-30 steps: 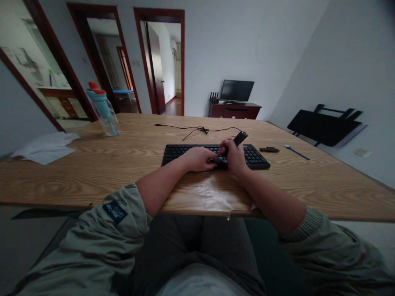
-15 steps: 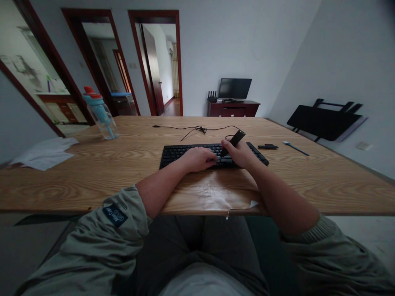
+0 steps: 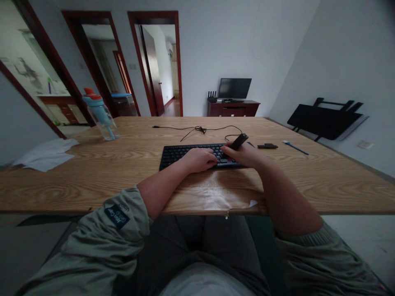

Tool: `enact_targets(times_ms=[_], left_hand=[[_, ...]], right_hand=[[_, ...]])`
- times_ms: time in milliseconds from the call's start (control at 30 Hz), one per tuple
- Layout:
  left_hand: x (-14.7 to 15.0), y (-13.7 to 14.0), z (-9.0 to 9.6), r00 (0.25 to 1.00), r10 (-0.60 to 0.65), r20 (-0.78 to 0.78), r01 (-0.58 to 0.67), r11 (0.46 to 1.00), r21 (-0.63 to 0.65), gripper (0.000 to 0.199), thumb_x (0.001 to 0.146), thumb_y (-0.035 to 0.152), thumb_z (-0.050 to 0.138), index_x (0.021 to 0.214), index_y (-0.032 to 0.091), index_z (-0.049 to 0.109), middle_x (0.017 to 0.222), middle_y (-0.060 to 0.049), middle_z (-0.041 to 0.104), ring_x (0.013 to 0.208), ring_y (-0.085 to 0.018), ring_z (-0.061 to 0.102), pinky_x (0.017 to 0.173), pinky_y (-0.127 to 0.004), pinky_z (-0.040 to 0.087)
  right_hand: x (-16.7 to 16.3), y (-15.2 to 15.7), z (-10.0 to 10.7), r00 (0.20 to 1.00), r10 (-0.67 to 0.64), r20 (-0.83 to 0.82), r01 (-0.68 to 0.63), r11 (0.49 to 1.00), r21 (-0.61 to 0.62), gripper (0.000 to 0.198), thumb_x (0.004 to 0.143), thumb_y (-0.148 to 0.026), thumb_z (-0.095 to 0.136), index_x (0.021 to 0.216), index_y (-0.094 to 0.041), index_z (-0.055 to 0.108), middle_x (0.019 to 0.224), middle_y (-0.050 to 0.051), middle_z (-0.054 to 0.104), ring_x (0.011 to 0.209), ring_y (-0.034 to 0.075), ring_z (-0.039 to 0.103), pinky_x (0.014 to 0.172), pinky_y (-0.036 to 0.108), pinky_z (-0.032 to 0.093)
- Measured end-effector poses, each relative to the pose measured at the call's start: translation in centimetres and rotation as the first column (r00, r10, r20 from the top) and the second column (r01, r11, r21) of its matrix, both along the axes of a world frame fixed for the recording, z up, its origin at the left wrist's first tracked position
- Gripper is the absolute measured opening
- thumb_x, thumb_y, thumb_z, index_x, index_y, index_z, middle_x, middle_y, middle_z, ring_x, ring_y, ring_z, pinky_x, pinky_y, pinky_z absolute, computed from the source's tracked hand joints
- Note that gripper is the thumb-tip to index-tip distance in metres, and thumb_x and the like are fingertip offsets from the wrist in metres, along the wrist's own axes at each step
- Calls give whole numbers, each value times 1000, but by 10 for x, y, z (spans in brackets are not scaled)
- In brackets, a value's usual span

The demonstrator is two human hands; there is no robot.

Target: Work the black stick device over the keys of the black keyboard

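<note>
A black keyboard [image 3: 175,154] lies on the wooden table in front of me. My left hand [image 3: 200,159] bears down on its middle, fingers curled over the keys and the front edge, gripping it. In my right hand [image 3: 243,154] is a thick black stick-shaped tool [image 3: 239,142], held like a pen and tilted, its upper end pointing up and right. Its lower end meets the keys right of my left hand; the tip is hidden by my fingers. The keyboard's right end is partly covered by my right hand and wrist.
Behind the keyboard runs a black cable [image 3: 200,129] with a bundled knot. To the right lie a flat black piece [image 3: 268,146] and a blue brush with a white head [image 3: 296,148]. On the left are a water bottle [image 3: 103,119] and white tissues [image 3: 46,154].
My right hand has shifted slightly right, and the black tool leans lower to the right. My left hand stays nearly where it was on the keyboard.
</note>
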State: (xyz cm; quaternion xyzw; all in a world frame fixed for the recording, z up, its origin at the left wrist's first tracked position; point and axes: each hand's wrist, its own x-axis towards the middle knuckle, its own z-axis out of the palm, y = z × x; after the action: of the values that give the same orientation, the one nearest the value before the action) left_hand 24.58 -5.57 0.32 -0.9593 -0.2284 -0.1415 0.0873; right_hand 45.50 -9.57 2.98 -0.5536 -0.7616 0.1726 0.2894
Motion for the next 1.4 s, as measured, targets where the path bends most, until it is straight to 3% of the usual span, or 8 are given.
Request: enact_targets(times_ms=[300, 700, 867, 967, 1067, 1167, 1267, 1400], left_hand=[[1, -1, -1, 998, 47, 42, -48, 998, 39, 26, 96, 32, 50, 94, 22, 74, 95, -4, 70, 81, -18, 67, 65, -28, 45], [3, 2, -4, 1000, -18, 22, 18, 999, 26, 31, 97, 33, 48, 96, 26, 77, 94, -5, 70, 81, -17, 66, 66, -26, 44], [6, 3, -7, 998, -9, 67, 7, 999, 34, 29, 96, 32, 50, 96, 26, 78, 101, -4, 72, 83, -17, 67, 70, -27, 47], [8, 3, -8, 996, -9, 87, 8, 1000, 15, 28, 94, 28, 51, 93, 27, 79, 109, -3, 72, 86, -17, 68, 74, -27, 48], [2, 2, -1, 996, -33, 81, 35, 999, -25, 24, 91, 27, 55, 91, 25, 79, 102, -4, 74, 85, -18, 67, 73, -28, 47], [-16, 6, 14, 986, -18, 165, 32, 996, -81, 24, 88, 34, 59, 95, 21, 78, 88, -6, 74, 78, -18, 65, 70, -29, 46], [-44, 17, 26, 924, 138, 355, -88, 984, -152, 27, 88, 36, 57, 90, 16, 76, 77, -4, 71, 69, -17, 61, 63, -28, 42], [-71, 34, 29, 845, 263, 466, -196, 963, -187, 29, 87, 37, 55, 85, 15, 74, 73, -4, 69, 66, -16, 57, 61, -27, 38]], right_hand=[[-8, 2, -2, 995, -93, -35, 94, 994, 49, 30, 92, -42, 49, 72, -21, 54, 68, 3, 63, 66, 19, 56, 64, 29, 41], [13, 7, -5, 992, 114, 59, -114, 993, -1, 21, 85, -41, 60, 82, -22, 69, 73, 3, 67, 68, 20, 57, 64, 31, 42], [-7, 9, -11, 972, 75, -223, -62, 996, 64, 32, 83, -51, 59, 72, -21, 63, 70, 3, 63, 70, 19, 54, 66, 30, 43], [-31, 14, -26, 823, 3, -569, 42, 997, 66, 40, 84, -58, 53, 67, -22, 54, 66, 1, 55, 66, 17, 52, 65, 29, 44], [-49, 19, -40, 657, -51, -752, 107, 994, 26, 42, 82, -59, 53, 62, -23, 45, 60, -1, 48, 59, 16, 49, 62, 30, 45], [-55, 19, -45, 619, -55, -784, 122, 992, 27, 42, 83, -58, 49, 61, -25, 39, 57, -1, 43, 56, 16, 47, 62, 31, 47], [-55, 16, -43, 652, -47, -757, 122, 991, 44, 40, 84, -56, 47, 61, -25, 38, 56, -1, 41, 54, 16, 45, 60, 31, 47], [-55, 18, -45, 638, -20, -770, 101, 993, 58, 37, 81, -53, 51, 60, -25, 38, 55, -2, 40, 51, 15, 42, 54, 30, 43]])
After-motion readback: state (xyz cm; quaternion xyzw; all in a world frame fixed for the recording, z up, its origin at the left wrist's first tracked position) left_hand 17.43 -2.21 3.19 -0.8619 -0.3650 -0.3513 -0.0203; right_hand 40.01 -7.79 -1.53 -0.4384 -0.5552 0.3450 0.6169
